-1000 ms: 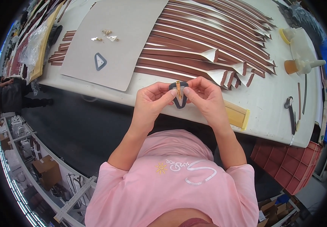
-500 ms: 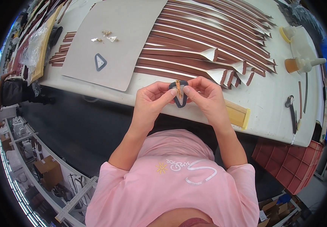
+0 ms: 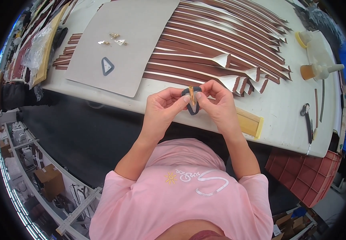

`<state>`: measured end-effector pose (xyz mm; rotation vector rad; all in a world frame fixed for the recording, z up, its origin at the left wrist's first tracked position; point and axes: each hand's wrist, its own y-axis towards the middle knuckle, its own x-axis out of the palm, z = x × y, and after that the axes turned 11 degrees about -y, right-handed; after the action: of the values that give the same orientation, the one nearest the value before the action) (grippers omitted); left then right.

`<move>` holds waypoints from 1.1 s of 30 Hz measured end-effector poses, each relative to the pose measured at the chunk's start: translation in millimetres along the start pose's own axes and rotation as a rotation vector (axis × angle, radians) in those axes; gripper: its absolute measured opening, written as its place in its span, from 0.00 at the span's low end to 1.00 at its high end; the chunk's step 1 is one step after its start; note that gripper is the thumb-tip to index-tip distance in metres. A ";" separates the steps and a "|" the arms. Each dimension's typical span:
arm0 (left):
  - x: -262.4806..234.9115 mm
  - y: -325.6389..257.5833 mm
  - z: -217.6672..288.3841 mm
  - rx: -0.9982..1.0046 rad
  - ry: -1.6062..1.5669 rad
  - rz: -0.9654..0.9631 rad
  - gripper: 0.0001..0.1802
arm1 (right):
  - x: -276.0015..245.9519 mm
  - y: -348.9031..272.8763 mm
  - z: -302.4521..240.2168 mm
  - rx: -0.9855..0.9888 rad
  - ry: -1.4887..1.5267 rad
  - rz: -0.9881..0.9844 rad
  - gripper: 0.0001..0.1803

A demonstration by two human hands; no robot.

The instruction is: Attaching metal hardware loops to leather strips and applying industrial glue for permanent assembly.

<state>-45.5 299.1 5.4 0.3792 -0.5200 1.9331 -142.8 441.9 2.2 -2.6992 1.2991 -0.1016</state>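
Note:
Just over the table's front edge, my two hands pinch a small dark triangular piece (image 3: 193,111) from both sides, its point toward me. A gold metal clip (image 3: 192,94) lies along its middle. My left hand (image 3: 165,105) grips the left side with thumb and fingers. My right hand (image 3: 217,103) does the same on the right, its thumb pressed beside the clip. The undersides of the fingers are hidden behind the piece. On a grey board (image 3: 89,80) to the left lies a similar dark-edged triangle (image 3: 107,66), with several small metal pieces (image 3: 119,40) beyond it.
Brown strips with white edges (image 3: 205,74) cover the table's middle. At the right are a squeeze bottle (image 3: 321,72) with amber contents and a dark-handled tool (image 3: 308,120). A yellow-edged wooden block (image 3: 249,123) sits by the front edge. Below stands a red crate (image 3: 301,174).
The triangular piece and both hands have shifted very slightly to the right. The clip now stands more upright in view. The grip on the piece is unchanged.

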 end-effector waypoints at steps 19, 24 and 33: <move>2.9 1.7 -0.1 -0.059 -0.107 -0.058 0.13 | -5.0 -0.7 -8.0 0.002 -0.032 0.055 0.05; 7.7 -0.2 0.6 -0.035 -0.111 -0.057 0.13 | -5.8 -3.5 -9.1 0.007 -0.012 0.046 0.05; 11.4 -1.8 -2.2 0.012 -0.086 -0.025 0.10 | -2.8 -4.3 -5.6 -0.024 -0.016 0.052 0.07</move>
<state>-48.4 309.7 9.4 0.4755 -0.5570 1.9033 -141.9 446.1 8.4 -2.6784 1.3732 -0.0591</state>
